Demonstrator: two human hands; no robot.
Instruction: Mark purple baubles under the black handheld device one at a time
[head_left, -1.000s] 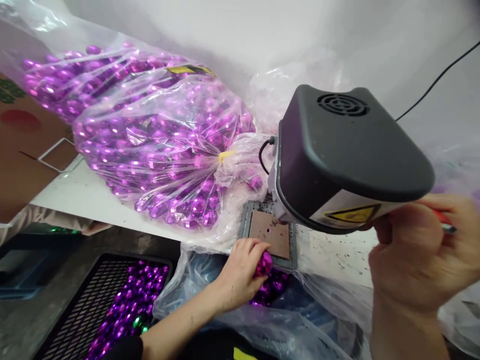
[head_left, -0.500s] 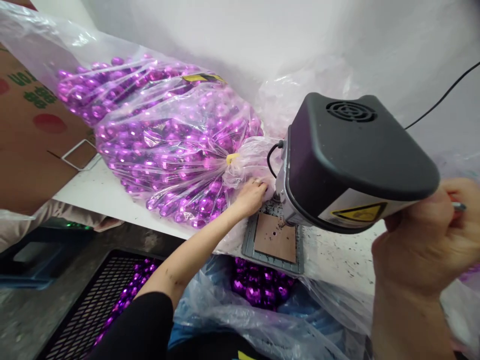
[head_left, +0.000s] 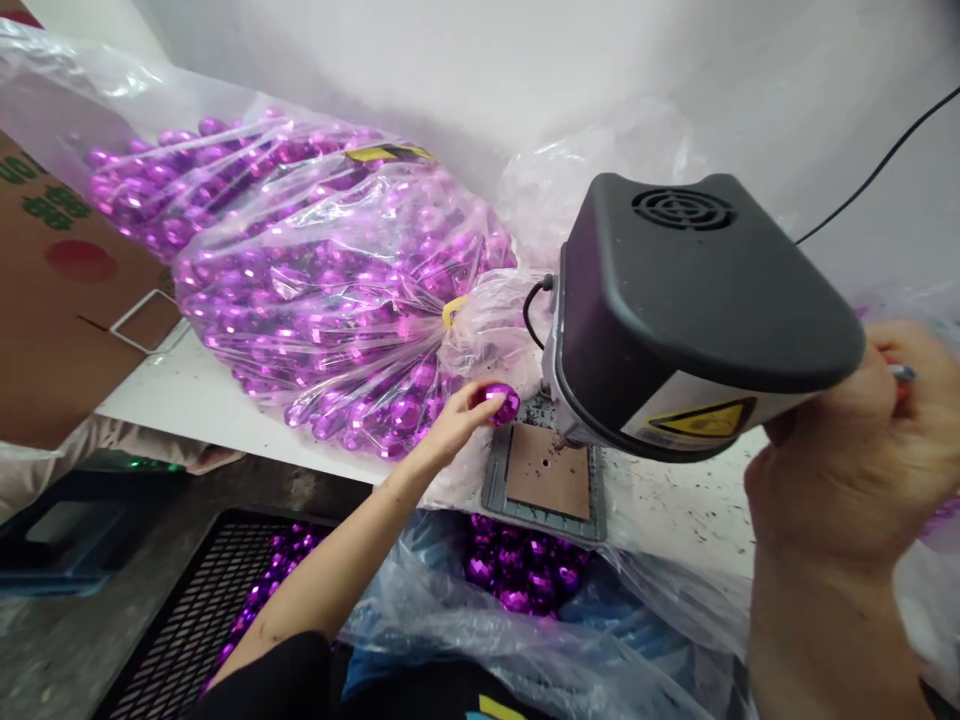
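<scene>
Pinched between the thumb and fingers of my left hand is a shiny purple faceted ball. It is just off the back left corner of a brown square board with a small hole, lying on a grey metal base plate. Over the base stands a black-hooded bench drill press, whose lower parts are mostly hidden by its housing. On its right side, my right hand is closed round a red lever handle with a metal tip.
A tied clear bag of purple balls lies left on the white table. Below the table edge, an open plastic bag holds more balls. At left are a black crate, a cardboard box and another person's arm.
My left hand has moved left and slightly down from beside the drill, and the purple ball now shows in its fingers. My right hand stays on the lever.
</scene>
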